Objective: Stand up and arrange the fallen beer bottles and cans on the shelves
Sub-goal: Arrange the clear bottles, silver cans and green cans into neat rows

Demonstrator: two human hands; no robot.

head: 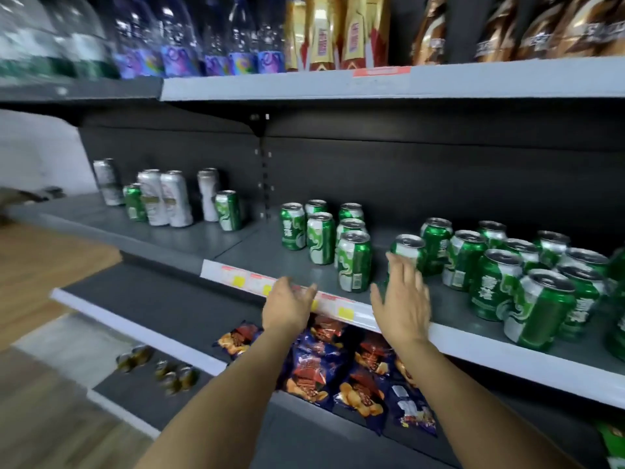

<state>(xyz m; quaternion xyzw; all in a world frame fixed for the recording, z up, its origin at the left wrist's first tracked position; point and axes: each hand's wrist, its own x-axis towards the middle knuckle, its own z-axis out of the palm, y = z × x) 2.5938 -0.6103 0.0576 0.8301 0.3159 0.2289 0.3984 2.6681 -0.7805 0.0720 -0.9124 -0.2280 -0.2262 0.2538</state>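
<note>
Nearest to me, both bare forearms reach up from the bottom of the view over the lower grey shelf point(162, 301), where dark blue and orange snack bags point(319, 363) lie in a loose pile. My left hand point(289, 304) sits at the front lip of the middle grey metal shelf point(473, 336), knuckles up, fingers bent loosely over the white price strip with yellow tags point(236, 277); its grip has hold of nothing. My right hand point(404, 299) is raised just past that lip with the fingers straight and spread, so its grip is wide open and empty. Its fingertips point(392, 258) reach the lower side of an upright green and white beer can point(411, 248); whether they actually touch it I cannot tell. Just left of that hand stands a cluster of green beer cans point(321, 236), all upright. To the right a denser group of the same green cans point(514, 275) crowds the shelf, also standing. Further back on the left section are tall silver cans point(164, 198) with a few small green ones among them. Above, the top shelf point(338, 82) carries clear plastic bottles with purple labels point(189, 45) and gold and brown packets point(338, 32), all blurred.
</note>
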